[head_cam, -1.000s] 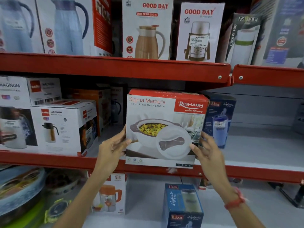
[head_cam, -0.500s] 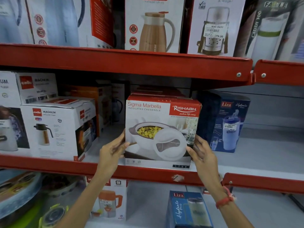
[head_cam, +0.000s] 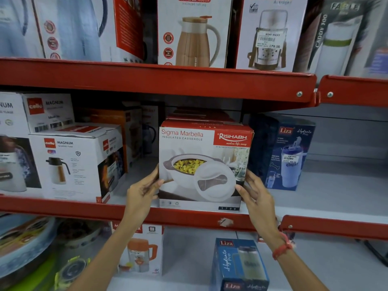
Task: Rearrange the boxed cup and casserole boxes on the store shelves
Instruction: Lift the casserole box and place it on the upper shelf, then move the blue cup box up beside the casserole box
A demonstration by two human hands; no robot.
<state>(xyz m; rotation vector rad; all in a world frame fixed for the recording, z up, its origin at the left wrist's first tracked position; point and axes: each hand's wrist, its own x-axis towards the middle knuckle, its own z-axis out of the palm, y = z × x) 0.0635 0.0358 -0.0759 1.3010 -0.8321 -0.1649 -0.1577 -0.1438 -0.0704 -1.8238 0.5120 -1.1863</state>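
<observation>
From the head camera, the red-and-white Sigma Marbella casserole box (head_cam: 204, 164) stands upright at the front of the middle shelf (head_cam: 189, 219), its bottom edge right at the red front lip. The left hand (head_cam: 142, 191) presses flat against the box's left side, thumb across the front edge, and the right hand (head_cam: 255, 193) clasps the lower right corner, fingers spread along that side; together they hold the box between them. More red-topped boxes (head_cam: 201, 118) sit stacked right behind it. Just to its right, slightly further back, stands a blue Liza cup box (head_cam: 287, 152), apart from the hands. To the left, with a gap between, is a white Cello Magnum flask box (head_cam: 77, 164). A second blue Liza box (head_cam: 239, 265) stands on the lower shelf, below the right forearm, whose wrist wears a red band (head_cam: 281, 248). Jug boxes (head_cam: 195, 32) line the top shelf.
</observation>
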